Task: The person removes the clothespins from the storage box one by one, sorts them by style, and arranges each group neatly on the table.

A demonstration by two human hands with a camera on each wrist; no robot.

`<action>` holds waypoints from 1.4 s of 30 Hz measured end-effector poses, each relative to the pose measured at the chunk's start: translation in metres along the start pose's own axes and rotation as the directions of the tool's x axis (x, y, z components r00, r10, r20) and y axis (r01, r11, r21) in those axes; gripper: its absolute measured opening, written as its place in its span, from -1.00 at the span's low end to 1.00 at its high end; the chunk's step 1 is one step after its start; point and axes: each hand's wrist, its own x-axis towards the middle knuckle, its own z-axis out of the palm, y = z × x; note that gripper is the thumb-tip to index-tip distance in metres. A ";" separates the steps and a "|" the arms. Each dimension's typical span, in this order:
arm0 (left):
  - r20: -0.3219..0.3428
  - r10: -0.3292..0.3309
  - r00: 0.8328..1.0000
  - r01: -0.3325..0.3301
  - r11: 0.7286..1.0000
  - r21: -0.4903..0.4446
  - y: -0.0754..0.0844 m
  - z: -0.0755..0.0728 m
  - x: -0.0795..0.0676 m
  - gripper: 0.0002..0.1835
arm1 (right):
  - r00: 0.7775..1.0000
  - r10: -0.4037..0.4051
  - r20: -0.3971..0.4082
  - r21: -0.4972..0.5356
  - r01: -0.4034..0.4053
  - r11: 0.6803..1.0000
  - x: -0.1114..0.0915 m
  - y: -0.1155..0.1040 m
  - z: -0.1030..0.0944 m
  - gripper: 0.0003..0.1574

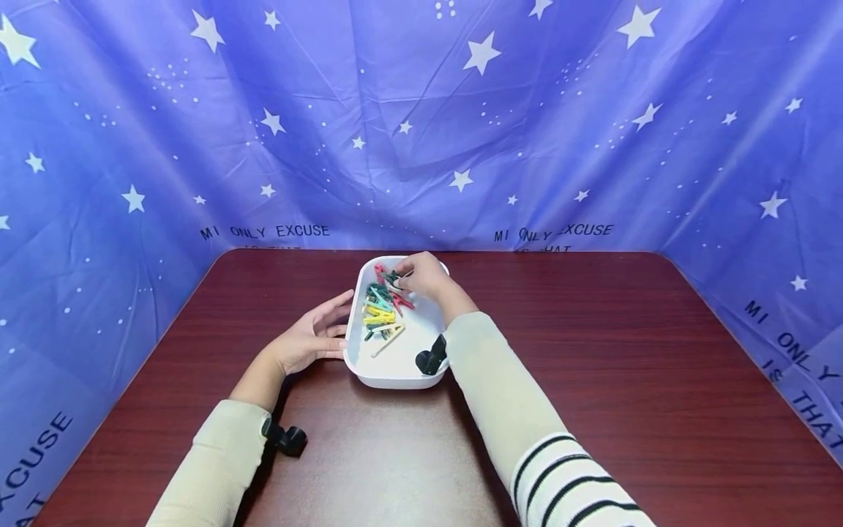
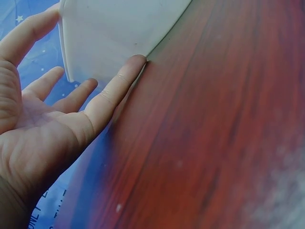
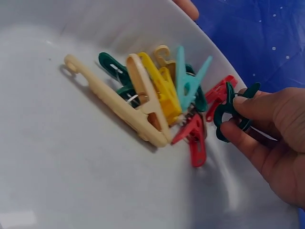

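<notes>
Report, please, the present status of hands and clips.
Right hand pinches dark green clip. Left hand touches side of white tray. Other clips lie close by in tray; no obstruction visible.

So the whole backdrop is blue-violet fabric [image 1: 408,88], hung across the back and wrapping round both sides like a little booth. It's got white stars [image 1: 483,53] all over, big and small, plus scattered clusters of tiny white dots [image 1: 445,9]. Low down there's black lettering [image 1: 553,233] reading "MI ONLY EXCUSE IS THAT", repeated along the back and the sides, with the second line at the back partly cut off by the bench [image 1: 579,329]. Fabric hangs in soft folds and creases, some catching the light. Bench is dark reddish-brown with streaky wood grain, rounded far corners, and a pale glare patch [image 1: 388,454] near the front.
</notes>
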 end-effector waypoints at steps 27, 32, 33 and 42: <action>-0.052 -0.024 0.998 0.027 0.998 0.049 0.000 0.005 -0.003 -0.02 | 0.997 -0.062 0.042 0.395 0.041 0.918 -0.043 -0.009 -0.052 -0.68; -0.051 -0.016 0.999 0.019 0.998 0.055 -0.001 0.005 -0.004 -0.03 | 0.997 -0.078 0.019 0.465 0.060 0.883 -0.050 -0.007 -0.058 -0.65; -0.050 -0.014 0.999 0.017 0.998 0.054 -0.001 0.005 -0.004 -0.02 | 0.997 -0.077 0.014 0.479 0.061 0.876 -0.052 -0.007 -0.059 -0.64; -0.049 -0.003 0.999 0.006 0.998 0.060 -0.004 0.004 -0.004 -0.04 | 0.995 -0.088 -0.038 0.578 0.094 0.811 -0.062 0.007 -0.068 -0.61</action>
